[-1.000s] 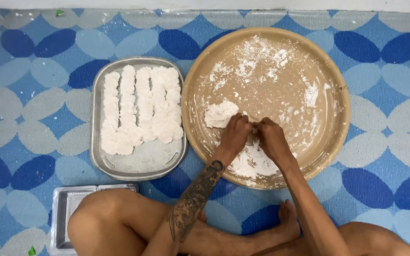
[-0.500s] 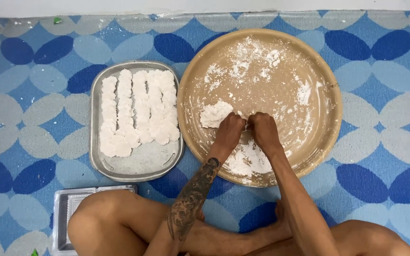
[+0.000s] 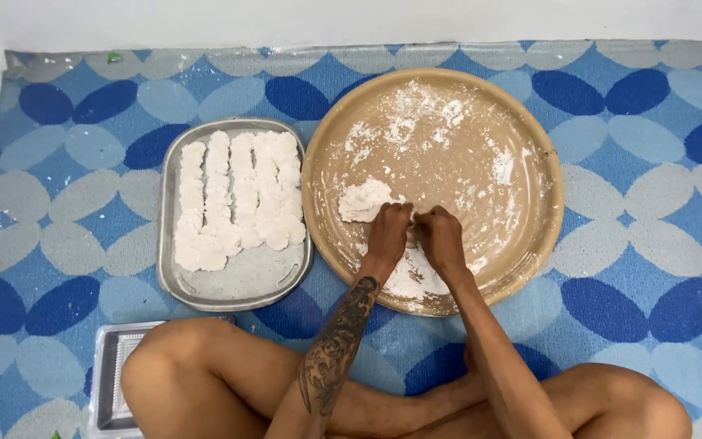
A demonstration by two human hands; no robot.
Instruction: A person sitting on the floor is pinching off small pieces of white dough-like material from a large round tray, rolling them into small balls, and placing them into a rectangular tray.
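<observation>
Left hand (image 3: 389, 231) and right hand (image 3: 440, 236) side by side, fingers curled shut, pinching a small hidden bit of white dough, soft crumbly white dough lump (image 3: 365, 200) just beside the left hand, inside the round tan floured tray (image 3: 546, 203), silver metal tray (image 3: 237, 284) of white pieces alongside

Lighting bright, even, diffuse; shadows soft and faint (slightly darker beneath the knees at 6 o'clock); no glare; focus sharp throughout; edges barely distorted.

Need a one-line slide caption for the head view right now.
Both hands, left hand and right hand, press white dough in a round tan tray.
</observation>
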